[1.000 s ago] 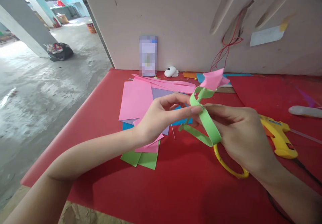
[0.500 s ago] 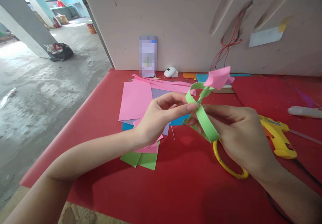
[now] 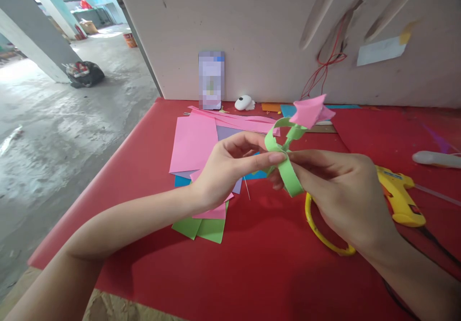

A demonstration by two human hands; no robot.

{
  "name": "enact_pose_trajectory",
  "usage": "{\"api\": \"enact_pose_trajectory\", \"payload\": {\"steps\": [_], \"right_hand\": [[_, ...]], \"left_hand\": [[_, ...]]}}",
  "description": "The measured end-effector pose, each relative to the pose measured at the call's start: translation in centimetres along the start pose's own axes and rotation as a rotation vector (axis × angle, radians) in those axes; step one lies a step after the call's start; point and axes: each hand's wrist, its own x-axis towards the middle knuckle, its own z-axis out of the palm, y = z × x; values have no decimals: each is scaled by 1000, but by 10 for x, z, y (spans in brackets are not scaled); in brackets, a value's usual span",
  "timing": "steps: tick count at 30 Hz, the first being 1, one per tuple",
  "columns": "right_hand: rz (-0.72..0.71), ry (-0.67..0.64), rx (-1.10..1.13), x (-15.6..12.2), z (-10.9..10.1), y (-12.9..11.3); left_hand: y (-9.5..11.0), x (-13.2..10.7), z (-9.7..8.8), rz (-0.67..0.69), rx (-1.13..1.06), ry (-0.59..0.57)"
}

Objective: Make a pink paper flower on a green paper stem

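A paper flower with a pink folded bloom (image 3: pixel 309 111) on a thin green stem is held up above the red table (image 3: pixel 252 263). A green paper strip (image 3: pixel 284 162) curls in a loop around the stem. My left hand (image 3: pixel 230 167) pinches the strip against the stem with thumb and forefinger. My right hand (image 3: pixel 342 191) is closed on the lower stem and the strip's end, fingertips meeting those of the left. Both hands hover over the table's middle.
A stack of pink, purple, blue and green paper sheets (image 3: pixel 196 143) lies left of the hands. Yellow-handled scissors (image 3: pixel 320 234) and a yellow glue gun (image 3: pixel 399 193) lie under and right of my right hand. A phone (image 3: pixel 211 80) and a small white object (image 3: pixel 244 103) stand by the back board.
The loose tail of the green strip has been drawn in and wound tighter round the stem. The pink bloom has shifted a little to the right.
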Motion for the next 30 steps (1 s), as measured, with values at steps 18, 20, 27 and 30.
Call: {"api": "enact_pose_trajectory", "payload": {"steps": [18,20,27,30], "right_hand": [[-10,-121,-78,5,-4,0],[-77,-113,-177,5,-5,0],[-230,-23,-327,3,-5,-1],[-265,8,-327,4,-5,-1]], "left_hand": [[2,0,3,-3,30,115],[3,1,4,6,39,133],[5,2,3,20,101,238],[4,2,1,55,155,206]]}}
